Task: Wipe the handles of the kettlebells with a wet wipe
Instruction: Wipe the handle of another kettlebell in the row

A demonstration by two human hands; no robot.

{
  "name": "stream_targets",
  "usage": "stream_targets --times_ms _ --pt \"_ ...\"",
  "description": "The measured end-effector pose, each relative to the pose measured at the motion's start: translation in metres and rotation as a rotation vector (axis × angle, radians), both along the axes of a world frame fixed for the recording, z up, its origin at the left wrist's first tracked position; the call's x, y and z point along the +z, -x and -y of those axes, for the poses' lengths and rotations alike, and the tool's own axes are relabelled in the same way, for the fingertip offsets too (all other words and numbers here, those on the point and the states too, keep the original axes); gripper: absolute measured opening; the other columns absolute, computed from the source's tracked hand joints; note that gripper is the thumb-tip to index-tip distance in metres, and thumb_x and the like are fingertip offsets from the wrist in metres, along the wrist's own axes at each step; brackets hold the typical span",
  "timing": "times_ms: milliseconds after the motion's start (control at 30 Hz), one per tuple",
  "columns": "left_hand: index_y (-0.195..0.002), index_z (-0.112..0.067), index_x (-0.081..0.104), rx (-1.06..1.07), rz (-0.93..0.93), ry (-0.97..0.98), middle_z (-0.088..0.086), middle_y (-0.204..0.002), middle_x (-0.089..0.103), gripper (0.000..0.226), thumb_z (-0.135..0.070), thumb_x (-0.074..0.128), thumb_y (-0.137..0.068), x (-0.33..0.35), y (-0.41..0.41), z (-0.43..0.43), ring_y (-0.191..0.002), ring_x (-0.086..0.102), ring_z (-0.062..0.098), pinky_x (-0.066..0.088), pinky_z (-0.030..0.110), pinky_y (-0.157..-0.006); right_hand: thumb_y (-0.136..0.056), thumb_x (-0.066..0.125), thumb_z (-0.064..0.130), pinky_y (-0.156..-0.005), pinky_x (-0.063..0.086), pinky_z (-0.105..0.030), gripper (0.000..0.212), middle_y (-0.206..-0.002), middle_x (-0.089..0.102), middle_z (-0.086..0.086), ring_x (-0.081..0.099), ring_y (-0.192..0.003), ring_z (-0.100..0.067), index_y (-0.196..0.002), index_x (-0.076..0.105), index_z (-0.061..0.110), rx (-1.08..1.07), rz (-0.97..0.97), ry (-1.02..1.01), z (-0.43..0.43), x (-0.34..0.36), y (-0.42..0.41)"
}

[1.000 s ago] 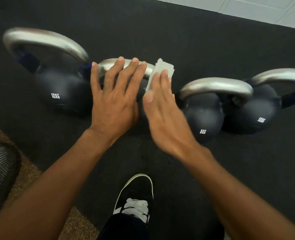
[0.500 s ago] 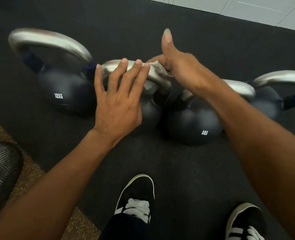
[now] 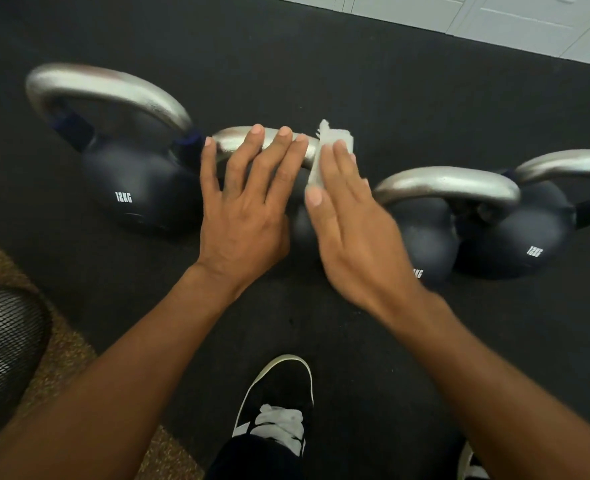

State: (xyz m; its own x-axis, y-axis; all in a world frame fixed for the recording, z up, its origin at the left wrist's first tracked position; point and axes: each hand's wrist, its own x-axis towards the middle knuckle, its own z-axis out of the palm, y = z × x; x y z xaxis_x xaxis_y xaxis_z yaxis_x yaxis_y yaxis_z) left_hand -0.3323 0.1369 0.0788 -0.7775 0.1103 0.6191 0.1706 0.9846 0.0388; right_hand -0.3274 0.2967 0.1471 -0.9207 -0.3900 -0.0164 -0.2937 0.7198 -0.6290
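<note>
Currently the wet wipe [image 3: 333, 147] lies draped over the right end of the 2nd kettlebell's steel handle [image 3: 238, 140], pressed there by straight fingers of the right hand [image 3: 349, 223]. Soft and limp, it is best wrapped round the smooth, rigid bar. The left hand [image 3: 248, 202] rests flat, steadying the handle. 0.5 s earlier the right hand curled over the far side, thumb up.

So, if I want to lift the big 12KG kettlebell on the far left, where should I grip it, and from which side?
Probably the top of its silver handle, coming from above. The handle arches high over the round body, leaving an open gap beneath to reach through, and nothing covers it.
</note>
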Motion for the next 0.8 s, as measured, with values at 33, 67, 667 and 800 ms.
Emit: stream_targets --times_ms 33,67,667,800 --pt "-0.154 -0.013 0.043 0.001 0.011 0.004 0.008 -0.157 0.046 0.058 -0.030 0.056 -0.100 -0.001 0.000 0.001 -0.148 0.031 0.029 0.027 0.070 -0.114 -0.102 0.015 0.055 -0.126 0.005 -0.036 0.069 -0.169 0.000 0.002 -0.005 -0.154 -0.007 -0.160 0.006 0.019 0.018 -0.024 -0.039 0.000 -0.009 -0.005" --pt "-0.155 -0.013 0.042 0.001 0.028 0.009 0.009 -0.158 0.045 0.056 -0.035 0.051 -0.103 0.000 0.000 0.001 -0.149 0.031 0.029 0.027 0.069 -0.114 -0.101 0.013 0.058 -0.127 0.004 -0.038 0.071 -0.169 -0.004 0.001 -0.008 -0.154 -0.008 -0.160 0.002 0.019 0.029 -0.054 -0.084 0.002 -0.016 -0.008" --pt "-0.154 -0.015 0.045 0.014 0.004 -0.019 0.004 -0.156 0.047 0.069 -0.008 0.052 -0.086 0.007 -0.004 -0.004 -0.146 0.040 0.028 0.026 0.071 -0.114 -0.102 0.013 0.064 -0.083 0.048 -0.033 0.090 -0.102 0.074 -0.020 0.066 -0.089 -0.026 -0.106 0.076 0.000 0.043 0.732 0.305 -0.005 0.042 0.143" --pt "-0.154 -0.015 0.045 0.008 -0.003 -0.014 0.005 -0.156 0.048 0.070 -0.007 0.054 -0.085 0.005 -0.003 -0.002 -0.146 0.040 0.028 0.026 0.071 -0.113 -0.099 0.008 0.068 -0.082 0.052 -0.029 0.097 -0.108 0.072 -0.021 0.066 -0.090 -0.024 -0.113 0.072 -0.003 0.208 0.988 0.180 0.004 0.035 0.171"
